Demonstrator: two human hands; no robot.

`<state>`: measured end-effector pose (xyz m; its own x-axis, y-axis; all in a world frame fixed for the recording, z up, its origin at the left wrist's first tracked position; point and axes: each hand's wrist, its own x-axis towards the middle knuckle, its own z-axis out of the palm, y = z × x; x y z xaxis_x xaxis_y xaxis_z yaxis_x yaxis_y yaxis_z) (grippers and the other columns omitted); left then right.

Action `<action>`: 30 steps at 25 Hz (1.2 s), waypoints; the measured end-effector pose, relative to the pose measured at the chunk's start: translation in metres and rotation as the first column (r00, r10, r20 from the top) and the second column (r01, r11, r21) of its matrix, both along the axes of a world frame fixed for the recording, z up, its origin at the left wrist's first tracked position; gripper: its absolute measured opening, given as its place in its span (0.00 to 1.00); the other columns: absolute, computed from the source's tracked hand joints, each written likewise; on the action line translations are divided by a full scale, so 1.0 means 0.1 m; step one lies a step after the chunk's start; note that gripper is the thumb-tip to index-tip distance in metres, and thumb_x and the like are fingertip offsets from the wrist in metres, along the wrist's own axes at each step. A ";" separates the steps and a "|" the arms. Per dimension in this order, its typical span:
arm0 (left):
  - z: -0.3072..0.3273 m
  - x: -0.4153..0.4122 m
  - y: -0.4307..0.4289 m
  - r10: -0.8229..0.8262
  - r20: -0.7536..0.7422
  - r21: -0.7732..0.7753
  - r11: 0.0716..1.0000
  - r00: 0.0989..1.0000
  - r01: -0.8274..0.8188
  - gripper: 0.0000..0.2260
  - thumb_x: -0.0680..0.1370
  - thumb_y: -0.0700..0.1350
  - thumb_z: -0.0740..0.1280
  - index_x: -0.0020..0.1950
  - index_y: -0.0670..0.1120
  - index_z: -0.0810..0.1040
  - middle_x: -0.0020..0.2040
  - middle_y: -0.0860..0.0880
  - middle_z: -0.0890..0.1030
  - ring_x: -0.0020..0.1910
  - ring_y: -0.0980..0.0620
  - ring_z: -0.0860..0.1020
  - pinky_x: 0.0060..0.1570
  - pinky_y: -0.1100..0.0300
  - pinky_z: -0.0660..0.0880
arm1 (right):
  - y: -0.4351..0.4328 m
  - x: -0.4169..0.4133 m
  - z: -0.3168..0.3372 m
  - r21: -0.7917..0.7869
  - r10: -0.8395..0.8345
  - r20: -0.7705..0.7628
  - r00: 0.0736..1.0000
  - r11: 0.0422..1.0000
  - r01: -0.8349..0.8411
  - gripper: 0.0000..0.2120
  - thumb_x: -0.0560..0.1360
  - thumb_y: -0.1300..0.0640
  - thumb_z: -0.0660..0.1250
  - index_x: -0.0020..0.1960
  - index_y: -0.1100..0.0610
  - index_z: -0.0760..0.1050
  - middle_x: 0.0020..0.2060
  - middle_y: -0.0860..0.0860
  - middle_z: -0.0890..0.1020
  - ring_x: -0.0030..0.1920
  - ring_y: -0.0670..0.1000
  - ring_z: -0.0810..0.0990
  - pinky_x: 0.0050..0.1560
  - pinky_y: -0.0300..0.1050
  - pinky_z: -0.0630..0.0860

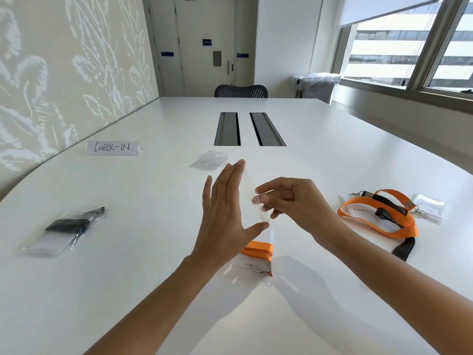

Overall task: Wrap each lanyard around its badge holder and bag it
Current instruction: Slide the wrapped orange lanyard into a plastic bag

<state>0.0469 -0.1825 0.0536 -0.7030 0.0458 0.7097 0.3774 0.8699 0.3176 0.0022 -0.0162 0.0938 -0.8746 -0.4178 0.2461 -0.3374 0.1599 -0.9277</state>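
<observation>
The white table [153, 278] served as a sorting line: loose lanyards [378, 219] waited well to the right of the right hand [294, 201], while a finished bag [64, 231] lay far out past the left hand [222, 208] — probably to keep done apart from undone. Spare bags [208, 161] sat just beyond the fingertips. The wrapped badge holder [257, 249] lay directly below the hands, near for loading. Between them stood a clear bag [249, 190]: the left palm braced it with straight fingers, the right pinched its edge — seemingly to work the mouth open.
</observation>
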 end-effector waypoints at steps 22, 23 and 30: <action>0.01 -0.30 -0.12 -0.050 -0.038 -0.061 0.997 0.998 0.047 0.47 0.67 0.62 0.72 0.77 0.44 0.54 0.73 0.48 0.63 0.74 0.56 0.54 0.75 0.53 0.45 | -0.05 -0.21 0.10 0.087 -0.139 -0.162 0.977 0.984 0.154 0.04 0.71 0.64 0.75 0.44 0.57 0.83 0.33 0.50 0.85 0.34 0.50 0.85 0.36 0.39 0.80; 0.01 -0.31 -0.12 -0.046 -0.037 -0.062 0.997 0.998 0.043 0.47 0.67 0.63 0.71 0.78 0.45 0.53 0.72 0.48 0.63 0.73 0.57 0.53 0.75 0.53 0.44 | -0.05 -0.21 0.09 0.094 -0.136 -0.160 0.978 0.984 0.153 0.04 0.71 0.64 0.75 0.44 0.57 0.83 0.33 0.50 0.85 0.34 0.50 0.85 0.36 0.39 0.80; -0.05 -0.33 -0.16 -0.092 -0.012 0.045 0.995 0.996 0.093 0.40 0.68 0.59 0.74 0.73 0.47 0.61 0.71 0.52 0.67 0.72 0.60 0.60 0.74 0.50 0.43 | 0.02 -0.21 0.04 0.038 -0.192 -0.065 0.979 0.980 0.195 0.04 0.71 0.63 0.75 0.45 0.58 0.82 0.34 0.53 0.86 0.35 0.53 0.86 0.37 0.42 0.82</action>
